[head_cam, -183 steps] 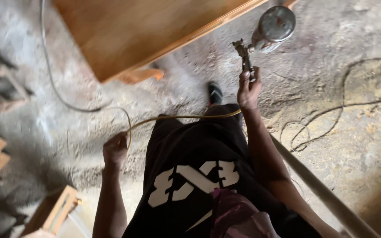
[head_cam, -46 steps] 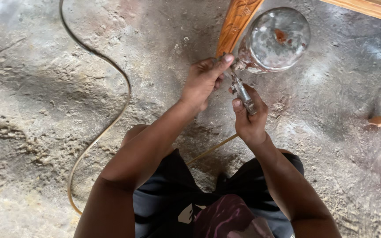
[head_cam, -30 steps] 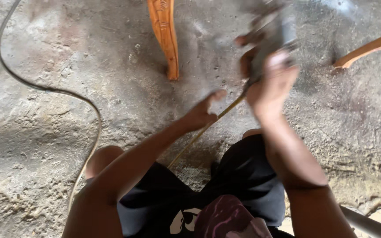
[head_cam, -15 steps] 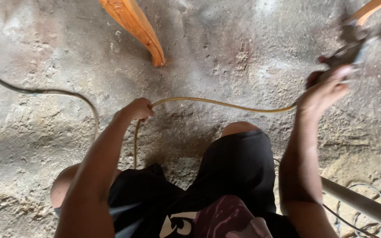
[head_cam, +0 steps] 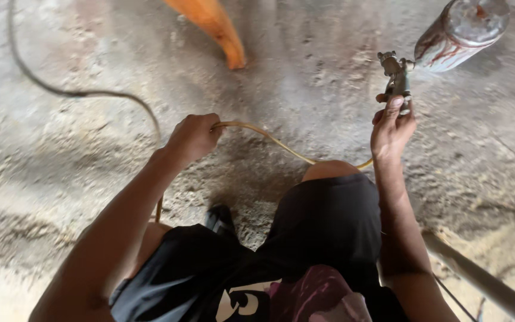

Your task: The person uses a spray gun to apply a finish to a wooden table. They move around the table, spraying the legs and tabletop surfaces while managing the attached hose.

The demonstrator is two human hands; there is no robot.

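The right hand [head_cam: 391, 128] is closed around the grip of a spray gun [head_cam: 396, 77], held up in front of the body over the concrete floor [head_cam: 61, 179]. The left hand [head_cam: 193, 136] is closed on the yellowish hose [head_cam: 269, 140], which runs from there in a shallow curve, over the bent knee, toward the bottom of the gun. The two hands are well apart, each clamped on its own thing.

I think the main risk is the hose. It passes close over the knee and then down along the left arm to the floor, so a foot or a leg could catch it; a sudden pull would then jerk the gun out of its line. The cup [head_cam: 461, 33] sits tilted on the side of the gun, and if the gun leans more, liquid might leak at the lid. A dark cable [head_cam: 78, 92] also lies loose on the floor to the left, and someone could trip over it. An orange wooden piece [head_cam: 216, 27] is near the top edge; a careless swing of the gun could hit it.

The gun is small, metal, dull grey-brown and looks worn. Its cup is round, metal, with reddish stains running down the wall. The hose is thin and looks flexible. Whether a finger presses the trigger I cannot tell.
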